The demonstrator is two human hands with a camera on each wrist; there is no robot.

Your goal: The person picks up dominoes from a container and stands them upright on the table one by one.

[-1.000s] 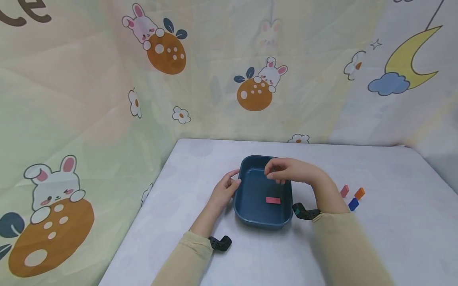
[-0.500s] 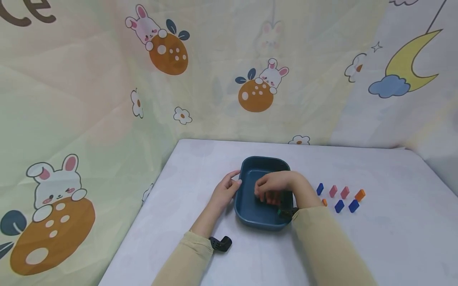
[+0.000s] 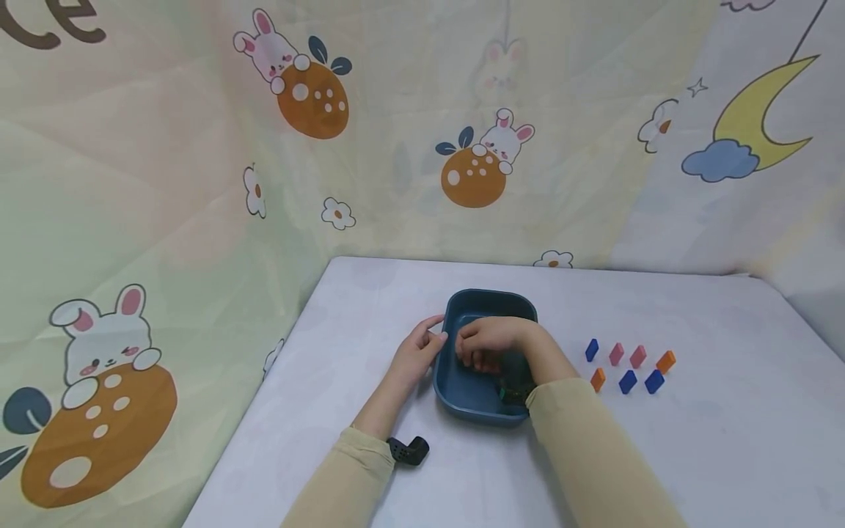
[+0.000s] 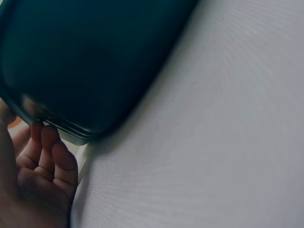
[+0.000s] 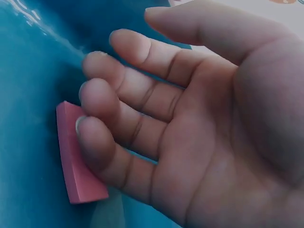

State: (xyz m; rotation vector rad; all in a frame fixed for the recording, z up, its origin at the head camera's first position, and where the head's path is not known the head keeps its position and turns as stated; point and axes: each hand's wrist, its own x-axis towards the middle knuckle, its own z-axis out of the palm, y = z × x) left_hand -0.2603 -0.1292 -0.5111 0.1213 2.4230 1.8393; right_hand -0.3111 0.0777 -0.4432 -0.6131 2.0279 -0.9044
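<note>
In the head view a dark blue tray (image 3: 455, 400) with rounded corners stands on the white table. My left hand (image 3: 416, 352) rests at its left side, thumb and index fingertips right at the rim; the left wrist view has the other fingertips against the tray's outer wall. Inside the tray is my right hand (image 3: 488, 339), low over the floor with fingers loosely bent and nothing held between them. A pink rectangular block (image 5: 71, 156) lies on the tray floor in the right wrist view, right at the ring and little fingertips. From the head camera this hand hides it.
Right of the tray, several small blocks stand on the table in two short rows, among them a blue block (image 3: 628, 380), a pink block (image 3: 637, 356) and an orange block (image 3: 598, 379). A patterned cloth (image 3: 396, 147) rises behind the table and along its left.
My right hand has moved left and lower into the tray, covering the pink block that showed there before. Several blocks that the arm hid on the table now show. The left hand stays put.
</note>
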